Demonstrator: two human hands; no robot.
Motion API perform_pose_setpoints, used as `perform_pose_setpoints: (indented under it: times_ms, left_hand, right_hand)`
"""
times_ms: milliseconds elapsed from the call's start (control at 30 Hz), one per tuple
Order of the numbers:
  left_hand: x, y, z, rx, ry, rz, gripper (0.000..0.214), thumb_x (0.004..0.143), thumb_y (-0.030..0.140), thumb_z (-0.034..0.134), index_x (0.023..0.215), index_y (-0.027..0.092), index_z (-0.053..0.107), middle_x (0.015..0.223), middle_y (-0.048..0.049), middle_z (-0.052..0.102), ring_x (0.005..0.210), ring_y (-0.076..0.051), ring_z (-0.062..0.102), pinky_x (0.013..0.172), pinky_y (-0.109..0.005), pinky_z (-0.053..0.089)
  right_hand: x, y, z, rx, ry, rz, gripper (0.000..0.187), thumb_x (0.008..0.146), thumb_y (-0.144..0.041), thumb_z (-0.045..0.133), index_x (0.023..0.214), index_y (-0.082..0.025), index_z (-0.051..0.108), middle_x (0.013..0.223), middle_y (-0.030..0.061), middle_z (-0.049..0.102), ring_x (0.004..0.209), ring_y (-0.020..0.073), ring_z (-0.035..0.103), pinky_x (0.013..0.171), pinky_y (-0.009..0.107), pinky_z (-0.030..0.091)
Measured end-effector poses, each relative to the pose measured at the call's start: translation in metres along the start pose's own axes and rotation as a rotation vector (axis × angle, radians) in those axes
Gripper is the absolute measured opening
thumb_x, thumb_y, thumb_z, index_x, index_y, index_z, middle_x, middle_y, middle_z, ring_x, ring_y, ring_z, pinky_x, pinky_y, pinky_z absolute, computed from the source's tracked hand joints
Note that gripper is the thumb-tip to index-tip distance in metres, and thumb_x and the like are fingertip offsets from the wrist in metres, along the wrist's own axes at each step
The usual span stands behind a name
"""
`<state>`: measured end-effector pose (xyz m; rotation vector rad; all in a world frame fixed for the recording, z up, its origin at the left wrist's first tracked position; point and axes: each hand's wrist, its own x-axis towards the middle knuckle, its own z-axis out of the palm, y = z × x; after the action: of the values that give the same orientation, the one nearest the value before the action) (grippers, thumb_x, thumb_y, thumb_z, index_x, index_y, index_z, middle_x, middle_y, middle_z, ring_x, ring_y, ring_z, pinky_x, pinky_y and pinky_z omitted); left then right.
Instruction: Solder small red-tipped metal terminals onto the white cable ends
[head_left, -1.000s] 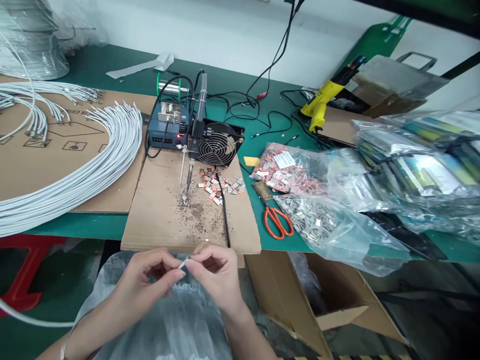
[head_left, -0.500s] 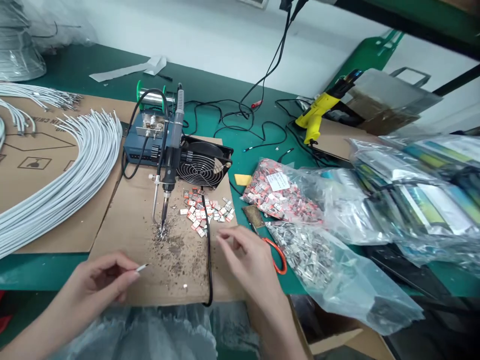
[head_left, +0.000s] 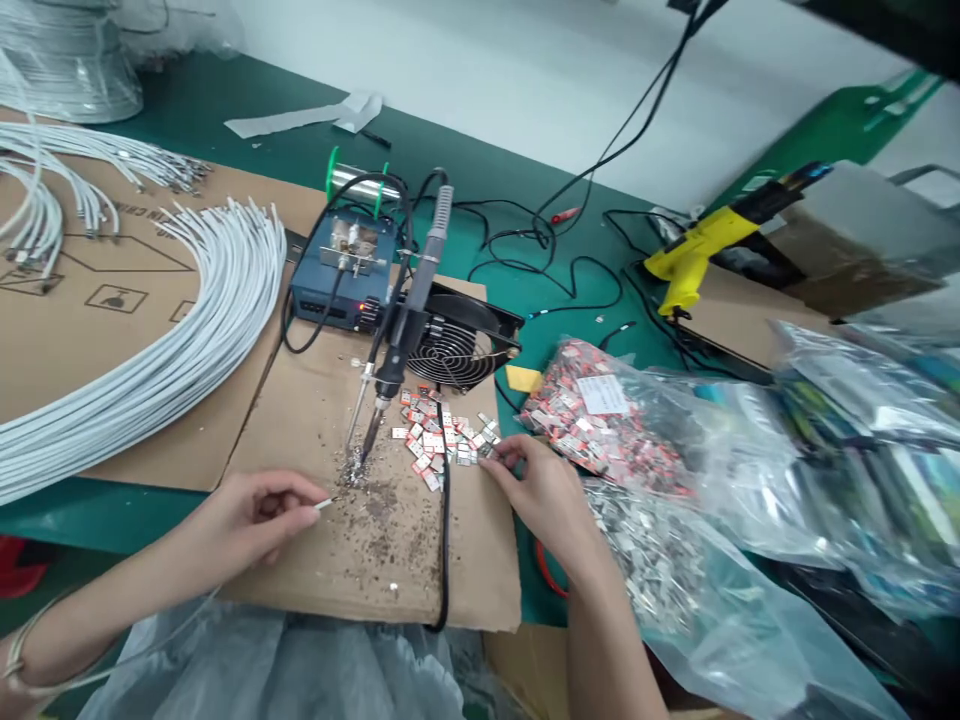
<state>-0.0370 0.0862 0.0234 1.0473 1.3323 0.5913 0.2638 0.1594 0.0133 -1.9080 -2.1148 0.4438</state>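
My left hand [head_left: 274, 515] pinches a white cable [head_left: 324, 504] close to its end; the short tip points right, toward the soldering iron. At the right edge of a heap of small orange-and-silver connectors [head_left: 427, 440], my right hand [head_left: 544, 490] has thumb and forefinger closed on a small connector, mostly hidden by the fingertips. A soldering iron [head_left: 405, 345] is held in a stand with its tip down, above solder crumbs on the cardboard [head_left: 300, 570]. Behind it are a blue soldering station [head_left: 341, 290] and a spool of solder wire [head_left: 364, 188].
A black fan [head_left: 461, 345] stands behind the connectors, and a black cord [head_left: 445, 530] crosses the cardboard. Bundled white cables [head_left: 217, 350] lie left. To the right are bags of connectors [head_left: 570, 400] and metal shells [head_left: 652, 560], orange-handled scissors [head_left: 551, 575] and a yellow heat gun [head_left: 701, 250].
My right hand has moved to the connector heap and closed its fingertips at its edge. The left hand, still holding the cable, has come nearer the iron tip. The view has shifted.
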Motion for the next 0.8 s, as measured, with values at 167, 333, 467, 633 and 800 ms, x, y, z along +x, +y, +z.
perform_pose_setpoints:
  times_ms: [167,333,467,633,800]
  left_hand:
    - [0.019,0.015,-0.017,0.124,-0.111,0.016,0.019,0.077,0.031,0.06,0.087,0.016,0.065,0.055,0.0061,0.048,0.038,-0.007,0.043,0.034,-0.016,0.032]
    - [0.039,0.025,-0.018,0.175,-0.186,0.122,0.016,0.075,0.027,0.058,0.076,0.012,0.064,0.048,0.0065,0.048,0.038,-0.006,0.04,0.037,-0.017,0.031]
    - [0.047,0.024,-0.014,0.179,-0.208,0.185,0.017,0.071,0.027,0.06,0.072,0.011,0.067,0.06,-0.0002,0.061,0.053,-0.01,0.049,0.051,-0.02,0.039]
    - [0.05,0.021,-0.012,0.187,-0.217,0.228,0.019,0.073,0.027,0.059,0.075,0.011,0.069,0.062,-0.0012,0.065,0.055,-0.011,0.05,0.052,-0.021,0.039]
    - [0.05,0.02,-0.011,0.201,-0.183,0.242,0.022,0.073,0.027,0.06,0.081,0.011,0.072,0.061,-0.001,0.065,0.05,-0.009,0.047,0.046,-0.02,0.035]
  right_hand:
    - [-0.008,0.003,0.01,0.11,0.084,0.052,0.016,0.076,-0.032,0.059,0.083,-0.017,0.059,0.059,0.002,0.062,0.053,0.0193,0.059,0.053,0.031,0.044]
    - [-0.021,-0.019,0.014,0.541,0.181,0.05,0.017,0.074,-0.032,0.065,0.083,-0.018,0.067,0.077,0.0085,0.069,0.069,0.0223,0.064,0.066,0.037,0.052]
    - [-0.026,-0.065,0.023,0.925,-0.084,-0.012,0.006,0.071,-0.025,0.07,0.07,-0.02,0.067,0.067,0.0031,0.065,0.061,0.016,0.06,0.054,0.028,0.05]
    - [-0.021,-0.098,0.045,1.238,-0.42,0.201,0.02,0.069,-0.033,0.072,0.076,-0.016,0.063,0.06,-0.0004,0.063,0.052,0.0105,0.059,0.05,0.023,0.053]
    - [-0.018,-0.097,0.052,1.299,-0.414,0.224,0.024,0.067,-0.034,0.075,0.08,-0.016,0.064,0.064,-0.0004,0.067,0.054,0.0095,0.062,0.055,0.023,0.056]
